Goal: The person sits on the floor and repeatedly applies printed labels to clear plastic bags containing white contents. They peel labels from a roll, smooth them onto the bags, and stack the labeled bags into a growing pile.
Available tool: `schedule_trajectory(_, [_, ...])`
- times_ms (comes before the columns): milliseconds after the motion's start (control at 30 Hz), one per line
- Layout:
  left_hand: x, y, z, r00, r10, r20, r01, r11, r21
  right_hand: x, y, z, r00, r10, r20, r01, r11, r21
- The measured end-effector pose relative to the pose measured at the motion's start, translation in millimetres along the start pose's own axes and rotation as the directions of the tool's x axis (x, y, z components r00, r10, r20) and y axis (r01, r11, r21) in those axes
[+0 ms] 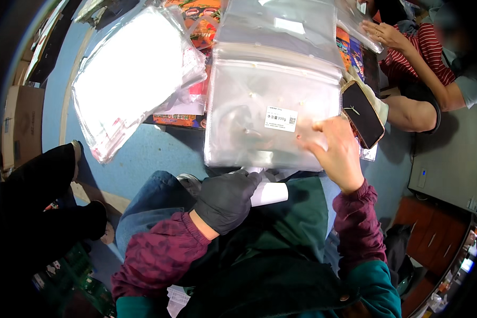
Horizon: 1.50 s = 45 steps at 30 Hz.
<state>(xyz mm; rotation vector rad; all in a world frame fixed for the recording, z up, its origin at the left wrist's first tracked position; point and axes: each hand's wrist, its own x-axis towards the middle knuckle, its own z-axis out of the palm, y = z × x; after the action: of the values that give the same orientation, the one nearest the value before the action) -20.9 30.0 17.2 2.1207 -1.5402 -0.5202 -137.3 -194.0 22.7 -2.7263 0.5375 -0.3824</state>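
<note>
A stack of clear plastic bags [238, 135] lies in front of me, with a printed white label [280, 119] on the top bag. My left hand [226, 198], in a dark glove, is closed at the stack's near edge on a strip of white label backing paper [272, 193], whose end curls out to the right. Bare, slightly blurred and with fingers spread, my right hand [334, 149] is over the stack's lower right part, right of the label; contact with the plastic cannot be told. Another clear bag beyond bears a white label [289, 25].
Left of the stack lies a glaring pile of plastic-wrapped bags [131, 79]. A phone [363, 113] rests at the right. Colourful printed boxes [179, 120] lie underneath. A co-worker's hand [385, 35] touches plastic at upper right. Another person's dark-clothed legs [55, 190] are at left.
</note>
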Motion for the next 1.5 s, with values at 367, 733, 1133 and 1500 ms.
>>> schedule_trajectory(367, [11,18,-6,0.974,0.17,-0.15,-0.176,0.984,-0.025,32,28,-28,0.972,0.169,0.165,-0.229,0.84,0.492])
schedule_trajectory(733, [39,27,-21,0.871,0.406,-0.276,-0.333,0.902,0.276,39,21,-43,0.937,-0.043,0.347,-0.126,0.885,0.449])
schedule_trajectory(1133, [67,14,-23,0.903,0.262,-0.339,-0.168,0.944,0.284,15,27,-38,0.938,0.121,0.324,-0.346,0.321,0.882])
schedule_trajectory(1500, [57,21,-18,0.904,0.34,-0.259,-0.273,0.926,0.26,55,33,-34,0.908,0.411,0.078,-0.331,0.594,0.733])
